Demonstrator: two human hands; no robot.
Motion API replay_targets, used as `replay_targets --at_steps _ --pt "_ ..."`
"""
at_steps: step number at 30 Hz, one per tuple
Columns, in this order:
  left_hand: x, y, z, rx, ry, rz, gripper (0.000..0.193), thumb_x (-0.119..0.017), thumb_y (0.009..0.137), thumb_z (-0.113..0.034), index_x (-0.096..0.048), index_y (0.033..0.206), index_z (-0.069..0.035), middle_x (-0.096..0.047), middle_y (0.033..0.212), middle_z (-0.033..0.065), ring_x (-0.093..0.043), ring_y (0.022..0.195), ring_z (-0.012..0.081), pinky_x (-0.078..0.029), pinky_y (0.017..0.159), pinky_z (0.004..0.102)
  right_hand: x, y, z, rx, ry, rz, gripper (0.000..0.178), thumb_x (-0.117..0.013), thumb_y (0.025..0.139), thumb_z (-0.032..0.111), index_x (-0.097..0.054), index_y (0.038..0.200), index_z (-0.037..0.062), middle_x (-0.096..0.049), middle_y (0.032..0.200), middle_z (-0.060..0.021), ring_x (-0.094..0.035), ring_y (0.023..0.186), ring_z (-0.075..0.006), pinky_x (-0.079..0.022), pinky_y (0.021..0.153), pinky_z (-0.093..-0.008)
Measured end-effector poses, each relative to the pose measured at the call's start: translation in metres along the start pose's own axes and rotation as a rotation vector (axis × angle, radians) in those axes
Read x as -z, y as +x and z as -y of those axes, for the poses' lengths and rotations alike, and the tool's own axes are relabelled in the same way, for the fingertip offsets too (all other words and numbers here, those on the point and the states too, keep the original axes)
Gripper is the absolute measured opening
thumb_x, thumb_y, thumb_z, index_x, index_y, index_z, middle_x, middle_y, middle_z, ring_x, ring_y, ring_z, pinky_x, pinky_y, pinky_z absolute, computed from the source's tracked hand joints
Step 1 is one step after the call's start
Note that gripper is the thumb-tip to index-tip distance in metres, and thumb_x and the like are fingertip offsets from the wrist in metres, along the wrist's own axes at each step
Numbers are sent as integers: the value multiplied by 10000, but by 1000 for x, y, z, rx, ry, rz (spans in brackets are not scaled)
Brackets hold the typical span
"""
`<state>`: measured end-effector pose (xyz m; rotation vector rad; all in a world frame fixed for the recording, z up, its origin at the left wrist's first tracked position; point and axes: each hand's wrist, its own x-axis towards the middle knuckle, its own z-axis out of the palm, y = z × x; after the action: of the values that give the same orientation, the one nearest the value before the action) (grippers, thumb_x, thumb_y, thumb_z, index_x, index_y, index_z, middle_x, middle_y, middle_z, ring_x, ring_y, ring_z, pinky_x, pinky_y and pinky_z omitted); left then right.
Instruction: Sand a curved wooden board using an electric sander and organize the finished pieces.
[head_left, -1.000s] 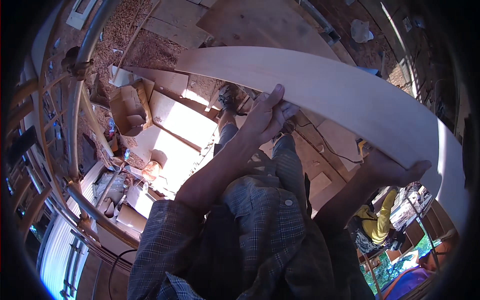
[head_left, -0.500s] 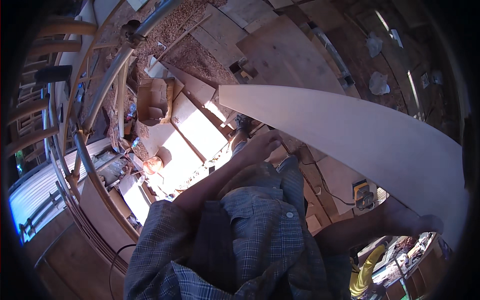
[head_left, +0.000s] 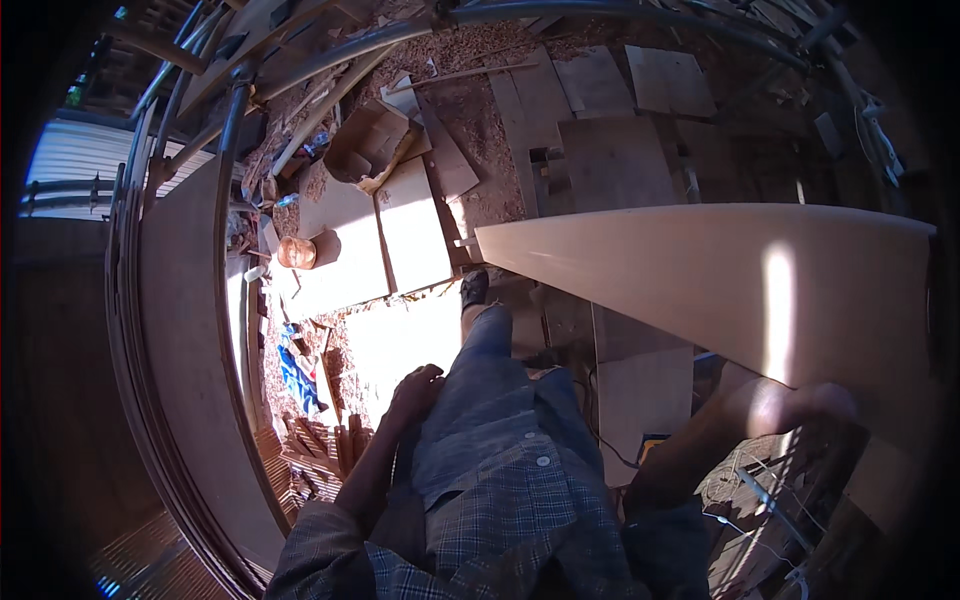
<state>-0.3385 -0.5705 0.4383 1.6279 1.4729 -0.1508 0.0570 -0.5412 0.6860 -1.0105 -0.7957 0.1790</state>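
A long pale wooden board point(head_left: 640, 265), tapering to a narrow end at the middle of the view, reaches across to the right. My right hand point(head_left: 815, 402) grips its lower edge near the wide end; its fingertips are hard to make out in shadow. A bright strip of sunlight crosses the board and falls on that hand. My left hand point(head_left: 415, 393) hangs beside my left thigh, empty, with its fingers loosely bent and apart. It touches no board.
Flat panels point(head_left: 415, 225) lie on the sawdust-strewn floor ahead, beside a cardboard box point(head_left: 368, 150) and a round copper-coloured object point(head_left: 297, 252). Upright sheets point(head_left: 185, 350) lean at the left under metal pipes point(head_left: 350, 47). A yellow-and-black power tool point(head_left: 653, 445) sits near my right forearm.
My view has turned, and one leg is stepping forward. My left hand has dropped from in front of me to beside my thigh. The board remains in my right hand, now lying more level across the view.
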Motion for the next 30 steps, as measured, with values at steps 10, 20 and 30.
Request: replay_targets --at_steps 10,20,30 --pt "117 18 -65 -390 -412 -311 384 -647 830 -175 -525 1176 -59 -580 1099 119 -567 1018 240 -455 867 350 -75 -58 -64 113 -247 224 630 -498 901 417 -263 1350 43 -371 1272 -209 -439 1150 -283 -402 959 -426" --pt "268 0 -196 -889 -768 -189 531 -799 681 -242 -575 1110 -24 -637 1017 109 -606 954 196 -481 845 339 -167 -61 -43 256 -400 689 317 -494 910 337 -490 1033 45 -502 942 -86 -500 835 -150 -396 709 -283" --pt "206 -41 -209 -737 -1173 -654 323 -757 736 -149 -625 989 4 -669 898 80 -630 833 120 -519 746 272 -225 -89 -5 352 -316 460 500 -402 951 261 -298 1356 -13 -454 1210 -250 -492 1110 -355 -424 897 -403"
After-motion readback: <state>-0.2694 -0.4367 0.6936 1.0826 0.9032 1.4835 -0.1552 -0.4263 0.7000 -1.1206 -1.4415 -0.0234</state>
